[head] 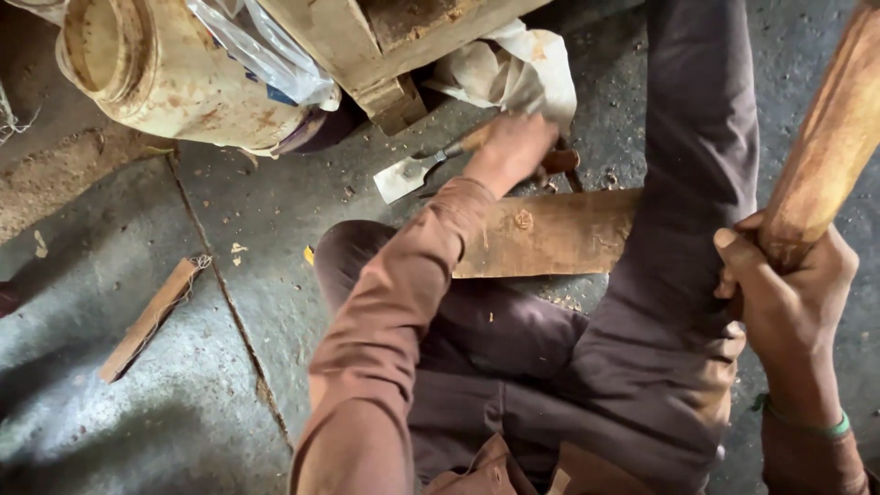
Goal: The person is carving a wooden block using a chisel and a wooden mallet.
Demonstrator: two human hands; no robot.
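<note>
closest in, right hand (788,284) is clenched around a wooden mallet handle (825,147), while left hand (509,147) grips a chisel (412,171) beside the plank (550,234).

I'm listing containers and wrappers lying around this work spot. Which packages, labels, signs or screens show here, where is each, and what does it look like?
Dirty cream plastic jar: top left, on its side, mouth open, rust-stained.
Clear plastic bag with blue print: against the jar, crumpled.
Crumpled white wrapper: top centre, just beyond the left hand, beside the wooden block.
No signs or screens in view.
</note>
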